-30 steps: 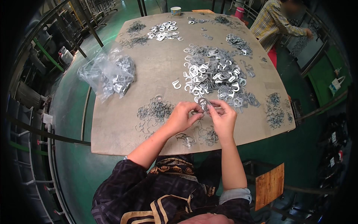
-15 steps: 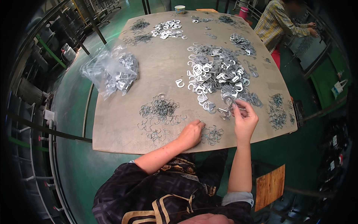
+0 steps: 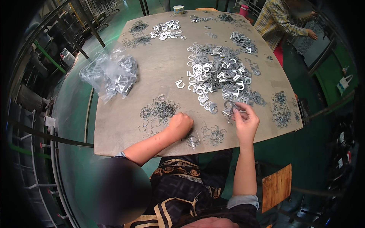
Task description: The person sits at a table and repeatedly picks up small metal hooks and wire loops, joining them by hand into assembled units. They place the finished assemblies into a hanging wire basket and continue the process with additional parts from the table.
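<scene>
Flat grey metal hooks (image 3: 230, 104) are pinched between the thumb and fingers of my right hand (image 3: 247, 118), just in front of a big heap of similar hooks (image 3: 218, 70). My left hand (image 3: 180, 124) is closed and rests at the right side of a pile of thin bent wire clips (image 3: 161, 109). Its fingertips are turned away, so whatever they hold is hidden. Between my hands, near the table's front edge, lies a smaller cluster of wire clips (image 3: 213, 135). Beside it sits a small shiny clump (image 3: 193, 141), too fine to make out.
A clear plastic bag of metal parts (image 3: 125, 76) lies on the table (image 3: 156, 72) at left. More wire clips (image 3: 280, 112) are near the right edge. Another hook pile (image 3: 167, 29) and a paper cup (image 3: 178, 9) stand farther back. A person in a checked shirt (image 3: 279, 22) works beyond the right side.
My left hand has moved left, from the small cluster to the larger pile of wire clips, uncovering the shiny clump. My right hand stays almost in place, the hooks slightly turned.
</scene>
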Demonstrator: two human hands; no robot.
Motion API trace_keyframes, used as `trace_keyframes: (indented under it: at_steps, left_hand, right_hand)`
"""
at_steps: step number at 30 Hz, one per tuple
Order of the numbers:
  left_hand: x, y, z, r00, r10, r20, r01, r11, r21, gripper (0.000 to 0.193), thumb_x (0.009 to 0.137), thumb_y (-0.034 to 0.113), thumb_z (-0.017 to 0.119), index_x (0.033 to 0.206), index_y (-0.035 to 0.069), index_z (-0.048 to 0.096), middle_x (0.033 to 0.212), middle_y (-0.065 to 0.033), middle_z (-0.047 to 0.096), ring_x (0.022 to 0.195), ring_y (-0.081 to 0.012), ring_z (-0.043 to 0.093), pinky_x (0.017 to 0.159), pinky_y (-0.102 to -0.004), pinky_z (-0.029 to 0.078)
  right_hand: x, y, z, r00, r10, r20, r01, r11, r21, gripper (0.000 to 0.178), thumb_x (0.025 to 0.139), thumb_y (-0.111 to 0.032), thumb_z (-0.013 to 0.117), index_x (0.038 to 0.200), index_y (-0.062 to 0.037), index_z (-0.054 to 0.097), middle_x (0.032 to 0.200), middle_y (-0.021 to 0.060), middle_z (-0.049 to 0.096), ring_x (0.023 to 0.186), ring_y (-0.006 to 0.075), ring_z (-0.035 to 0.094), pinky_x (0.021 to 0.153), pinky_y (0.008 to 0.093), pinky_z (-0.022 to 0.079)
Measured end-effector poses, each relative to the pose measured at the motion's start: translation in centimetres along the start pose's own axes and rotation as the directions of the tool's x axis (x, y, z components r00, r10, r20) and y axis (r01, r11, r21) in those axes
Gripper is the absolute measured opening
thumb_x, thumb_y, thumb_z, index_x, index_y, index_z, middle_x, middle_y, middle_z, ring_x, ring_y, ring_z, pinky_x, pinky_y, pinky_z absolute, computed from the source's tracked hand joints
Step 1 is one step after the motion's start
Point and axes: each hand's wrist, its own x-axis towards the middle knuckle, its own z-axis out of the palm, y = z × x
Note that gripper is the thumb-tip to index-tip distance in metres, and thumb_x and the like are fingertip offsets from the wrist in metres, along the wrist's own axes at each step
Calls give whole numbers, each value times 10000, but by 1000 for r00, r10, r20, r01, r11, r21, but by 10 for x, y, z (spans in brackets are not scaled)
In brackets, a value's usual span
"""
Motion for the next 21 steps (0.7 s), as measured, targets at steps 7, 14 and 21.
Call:
trace_keyframes:
  at_steps: [7,14,21]
  left_hand:
    - [8,7,-7,995,-65,-81,47,978,-202,135,749,140,643,795,30,707,791,-134,692,740,-293,687,644,-405,562]
    - [-9,-16,-11,926,-358,-120,303,893,-333,136,826,130,615,880,34,694,875,-154,673,814,-344,664,725,-434,539]
    - [-20,-14,9,912,-380,-156,262,832,-489,276,830,8,521,1092,-18,604,1045,-224,607,961,-379,617,809,-444,513]
  right_hand:
    - [-2,-4,2,1000,0,16,-1,1000,4,301,861,77,623,1158,30,614,1018,107,601,805,116,659,685,250,582]
    - [-2,-13,-7,999,-21,-50,22,1000,5,316,843,71,635,1154,17,629,991,126,645,762,104,647,646,229,535]
    - [-2,-12,-11,997,-12,-72,13,1000,16,307,847,68,633,1151,29,626,991,125,647,769,100,644,651,222,528]
